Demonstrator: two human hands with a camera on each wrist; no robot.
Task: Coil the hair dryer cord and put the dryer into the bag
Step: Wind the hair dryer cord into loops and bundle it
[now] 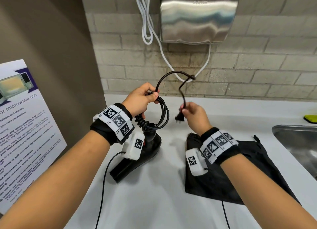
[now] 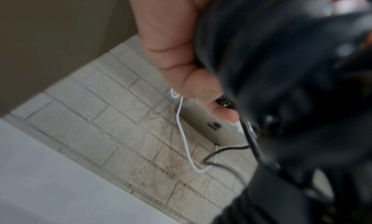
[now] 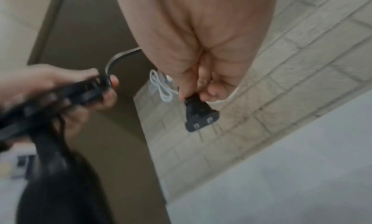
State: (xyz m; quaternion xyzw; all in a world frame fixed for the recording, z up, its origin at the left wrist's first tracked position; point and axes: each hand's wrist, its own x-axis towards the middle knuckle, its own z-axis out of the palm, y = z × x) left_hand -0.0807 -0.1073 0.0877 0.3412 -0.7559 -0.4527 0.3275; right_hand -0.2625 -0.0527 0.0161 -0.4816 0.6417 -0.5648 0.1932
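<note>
Cord nearly coiled, plug end last to go

Cord [image 1: 163,114] hung in several black loops from the left hand [image 1: 142,98], whose fingers were curled round the gathered turns; one last arc rose from that fist and came down to the right hand [image 1: 193,114], which pinched it just above the plug [image 3: 199,116]. It looked springy rather than limp, holding its curve, so I judged the loops would spread if the grip slackened. The best hold was where all the turns crossed.

The dryer [image 1: 137,158] lay on the counter [image 1: 154,203] beneath the left wrist, hard-shelled and probably the heavy part; its handle seemed the place to lift it. The bag [image 1: 214,186], soft black fabric, lay flat just beside it under the right forearm, and its mouth would need holding open.
</note>
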